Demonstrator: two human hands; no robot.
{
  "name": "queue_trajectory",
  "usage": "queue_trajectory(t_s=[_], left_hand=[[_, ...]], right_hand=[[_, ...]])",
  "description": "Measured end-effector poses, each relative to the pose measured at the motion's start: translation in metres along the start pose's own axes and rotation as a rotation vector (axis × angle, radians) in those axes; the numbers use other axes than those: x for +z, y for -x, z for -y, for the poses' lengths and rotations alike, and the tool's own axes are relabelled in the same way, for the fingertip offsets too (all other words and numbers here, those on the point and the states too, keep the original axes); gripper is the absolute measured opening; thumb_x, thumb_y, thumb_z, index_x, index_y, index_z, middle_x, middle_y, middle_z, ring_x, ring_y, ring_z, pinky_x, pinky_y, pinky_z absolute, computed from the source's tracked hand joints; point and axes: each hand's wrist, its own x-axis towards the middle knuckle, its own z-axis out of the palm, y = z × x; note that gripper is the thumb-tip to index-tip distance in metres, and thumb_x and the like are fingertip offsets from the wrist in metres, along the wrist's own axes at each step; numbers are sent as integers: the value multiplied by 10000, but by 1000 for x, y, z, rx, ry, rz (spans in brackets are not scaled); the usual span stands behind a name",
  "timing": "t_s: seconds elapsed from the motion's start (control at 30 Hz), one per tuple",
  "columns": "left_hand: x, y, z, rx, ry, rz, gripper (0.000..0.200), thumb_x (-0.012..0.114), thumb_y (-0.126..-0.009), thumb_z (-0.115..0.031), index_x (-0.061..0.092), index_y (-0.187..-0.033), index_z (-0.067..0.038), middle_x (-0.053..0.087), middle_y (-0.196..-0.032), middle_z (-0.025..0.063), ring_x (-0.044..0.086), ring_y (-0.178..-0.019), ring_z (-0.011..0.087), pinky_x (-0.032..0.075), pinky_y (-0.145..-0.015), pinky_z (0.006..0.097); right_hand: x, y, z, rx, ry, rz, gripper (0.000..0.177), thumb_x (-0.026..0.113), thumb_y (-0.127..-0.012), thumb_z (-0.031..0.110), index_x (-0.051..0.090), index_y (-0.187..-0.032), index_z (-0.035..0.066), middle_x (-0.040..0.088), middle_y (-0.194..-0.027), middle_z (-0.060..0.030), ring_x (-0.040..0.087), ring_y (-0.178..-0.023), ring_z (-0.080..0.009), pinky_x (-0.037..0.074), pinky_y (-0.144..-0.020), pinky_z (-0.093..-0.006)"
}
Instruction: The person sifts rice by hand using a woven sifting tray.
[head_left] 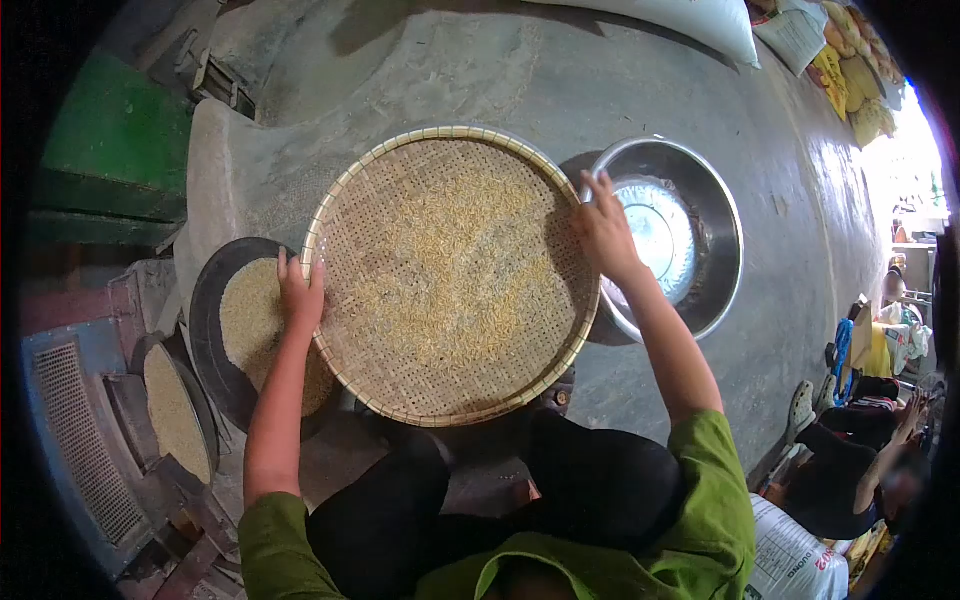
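In front of my knees is a round woven winnowing basket [452, 405], with pale husked-looking grain [455, 260] spread thinly over its middle. My left hand [300, 292] is closed on the basket's left rim, the thumb showing inside the edge. At the right rim, my right hand [607, 232] grips the edge, its fingertips slightly blurred. A shiny metal basin [718, 235] stands on the floor just beyond that hand, partly under my forearm. Close to my left forearm is a dark round pan [212, 325] containing more grain.
Another dark pan of grain [178, 415] sits at far left, beside a blue perforated metal panel [88, 440]. A green machine part [115, 150] stands above it. White sacks [690, 22] lie at the top. Another person [835, 475] sits at lower right near a printed sack [790, 555].
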Motion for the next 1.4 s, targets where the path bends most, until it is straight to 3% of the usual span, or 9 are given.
queue_trajectory(t_s=[0.1, 0.2, 0.33, 0.43, 0.63, 1.07, 1.2, 1.23, 1.4], left_hand=[[-3, -2, -3, 12, -10, 8, 340, 528, -863, -270, 519, -1034, 24, 248, -1366, 302, 296, -1244, 424, 288, -998, 424], [-2, -1, -1, 15, -24, 22, 356, 534, -863, -275, 504, -1031, 37, 227, -1381, 290, 303, -1239, 423, 299, -991, 421], [-3, 0, -3, 20, -24, 18, 357, 535, -862, -273, 504, -1034, 39, 225, -1380, 295, 292, -1247, 421, 291, -996, 422], [-2, -1, -2, 17, -35, 16, 357, 538, -860, -273, 506, -1025, 42, 228, -1376, 299, 290, -1248, 420, 289, -996, 423], [-3, -1, -3, 26, -48, 25, 361, 545, -856, -273, 505, -1020, 47, 227, -1375, 301, 284, -1251, 423, 283, -1003, 429], [-3, -1, -3, 34, -53, 18, 371, 550, -853, -279, 497, -1004, 56, 234, -1371, 302, 298, -1235, 440, 291, -999, 432], [-3, -1, -2, 41, -66, 18, 379, 549, -853, -284, 494, -1012, 56, 231, -1374, 299, 300, -1236, 435, 297, -994, 432], [-3, -1, -2, 34, -74, 25, 384, 549, -853, -285, 491, -1017, 57, 232, -1374, 297, 300, -1238, 432, 298, -994, 431], [-2, -1, -2, 19, -67, 20, 396, 547, -853, -293, 487, -1022, 59, 232, -1379, 287, 296, -1242, 425, 298, -995, 428]], right_hand=[[-19, 16, -29, 232, -137, -171, 103, 527, -807, 88, 591, -857, 25, 327, -1365, -173, 219, -1306, -390, 310, -1010, -473], [-8, 40, -71, 390, 215, -167, 240, 491, -792, 3, 613, -998, 23, 359, -1323, -244, 306, -1256, -418, 369, -967, -433], [-7, 39, -45, 355, -249, -96, 324, 494, -808, 25, 566, -1125, 38, 359, -1326, -242, 334, -1244, -393, 343, -995, -411], [-5, 31, -5, 152, -402, -33, 264, 577, -772, 65, 600, -1035, 61, 347, -1347, -192, 306, -1271, -362, 327, -1007, -418], [14, 14, 5, 37, -177, 58, 186, 627, -731, 101, 636, -916, 104, 297, -1387, -161, 183, -1330, -360, 268, -1037, -450], [15, 13, 1, 40, -158, 57, 92, 629, -738, 99, 619, -826, 73, 289, -1387, -160, 188, -1321, -386, 282, -1026, -462], [-2, 25, -28, 313, -280, -264, 83, 616, -748, 8, 568, -810, 35, 370, -1326, -187, 303, -1257, -420, 314, -1013, -447], [-5, 29, -37, 338, -91, -280, 112, 586, -769, -4, 597, -874, 32, 402, -1307, -197, 311, -1250, -424, 324, -1009, -443], [2, 34, -29, 191, -312, -185, 297, 557, -790, -14, 623, -1057, 101, 406, -1323, -177, 290, -1277, -390, 313, -1020, -438]])
